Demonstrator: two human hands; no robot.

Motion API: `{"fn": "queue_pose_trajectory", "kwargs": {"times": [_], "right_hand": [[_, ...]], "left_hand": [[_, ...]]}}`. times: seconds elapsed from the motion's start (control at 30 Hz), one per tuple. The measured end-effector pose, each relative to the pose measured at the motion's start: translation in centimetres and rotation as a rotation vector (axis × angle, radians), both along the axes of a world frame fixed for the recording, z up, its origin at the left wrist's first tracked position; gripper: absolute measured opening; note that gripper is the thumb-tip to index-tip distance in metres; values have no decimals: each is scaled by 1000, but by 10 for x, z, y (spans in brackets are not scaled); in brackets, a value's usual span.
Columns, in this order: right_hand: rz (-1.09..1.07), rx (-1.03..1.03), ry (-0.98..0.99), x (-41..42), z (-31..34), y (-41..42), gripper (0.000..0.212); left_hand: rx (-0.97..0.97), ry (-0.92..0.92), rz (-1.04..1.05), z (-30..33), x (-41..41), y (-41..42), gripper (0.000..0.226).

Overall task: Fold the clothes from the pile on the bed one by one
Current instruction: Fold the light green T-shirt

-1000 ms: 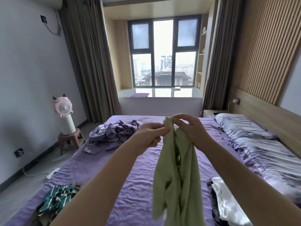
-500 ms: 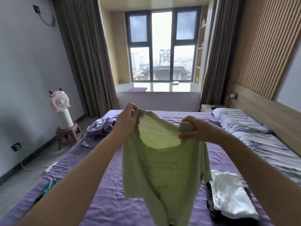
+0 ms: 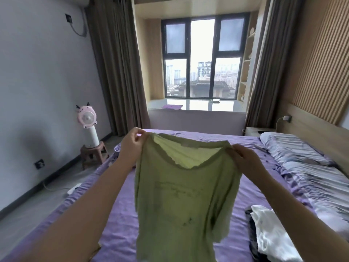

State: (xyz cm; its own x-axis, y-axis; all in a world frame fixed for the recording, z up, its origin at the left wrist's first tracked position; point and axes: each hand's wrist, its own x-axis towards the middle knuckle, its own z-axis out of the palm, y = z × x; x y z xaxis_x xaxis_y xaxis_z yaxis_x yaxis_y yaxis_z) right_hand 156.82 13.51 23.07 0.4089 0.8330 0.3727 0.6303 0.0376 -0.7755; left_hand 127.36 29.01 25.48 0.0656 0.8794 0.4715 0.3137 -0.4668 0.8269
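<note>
Above the bed's [image 3: 120, 220] middle: green T-shirt [image 3: 185, 201], long axis hanging straight down, shoulders pinched level by left hand [image 3: 132, 146] and right hand [image 3: 245, 159], both equally near.

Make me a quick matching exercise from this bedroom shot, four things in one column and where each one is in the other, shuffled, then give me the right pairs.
Things:
1. green T-shirt
2. pink fan
3. white garment
4. striped pillow

Places:
A. on a small stool by the wall
B. at the head of the bed, by the headboard
C. held up by the left hand and right hand
D. lying on the bed at lower right

Pairs: 1-C, 2-A, 3-D, 4-B
</note>
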Motion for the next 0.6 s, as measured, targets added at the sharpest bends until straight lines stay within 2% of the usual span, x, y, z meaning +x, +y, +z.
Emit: {"fn": "queue_pose_trajectory", "kwargs": {"times": [0.17, 0.3, 0.37, 0.43, 0.5, 0.6], "right_hand": [[48, 17, 63, -30, 19, -9, 15], [-36, 79, 24, -54, 35, -21, 16], [-72, 101, 17, -69, 41, -28, 13], [-118, 109, -9, -84, 46, -33, 16], [-183, 103, -53, -99, 52, -37, 20], [-236, 82, -142, -120, 60, -47, 24]], "left_hand": [[-30, 101, -124, -2, -24, 1, 2], [-101, 167, -357, 14, -45, -5, 20], [-50, 290, -420, 23, -59, -6, 22], [25, 353, -426, 30, -71, -7, 13], [104, 352, -393, 37, -83, -10, 7], [197, 301, -399, 53, -100, -15, 10]]}}
